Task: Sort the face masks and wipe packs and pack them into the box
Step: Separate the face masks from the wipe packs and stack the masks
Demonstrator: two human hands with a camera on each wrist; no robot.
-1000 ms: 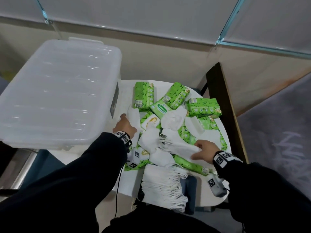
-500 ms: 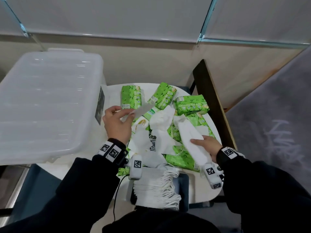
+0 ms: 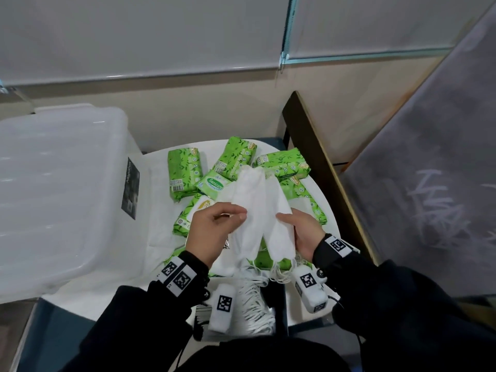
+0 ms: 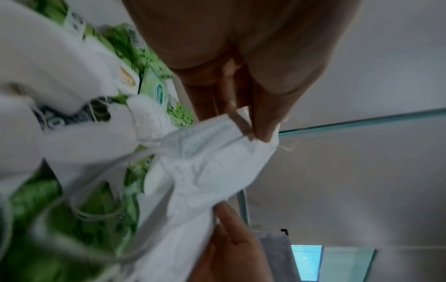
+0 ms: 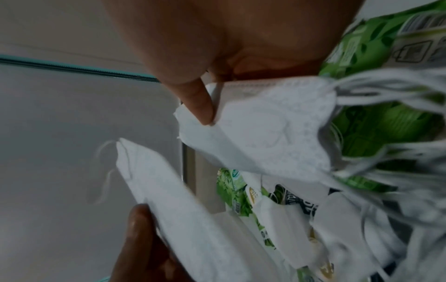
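Both hands are raised over the round white table (image 3: 157,181). My left hand (image 3: 236,214) pinches a folded white face mask (image 3: 248,200) between thumb and fingers; the left wrist view shows the fingertips (image 4: 263,131) on that mask's edge (image 4: 212,164). My right hand (image 3: 284,218) holds a second white mask (image 3: 277,232), thumb (image 5: 202,108) pressed on it (image 5: 265,133). The two masks stand side by side, touching, ear loops hanging down. Several green wipe packs (image 3: 182,170) and loose masks lie beneath. A stack of masks (image 3: 252,310) sits at the near edge.
A large clear plastic box (image 3: 59,197) with its lid on stands at the left, overlapping the table. A dark wooden board (image 3: 322,162) leans along the table's right side, with a grey panel (image 3: 429,183) beyond it. A wall is behind.
Each hand has picked a mask up off the pile and lifted it. The hands have come together over the table's middle, so the two masks now meet.
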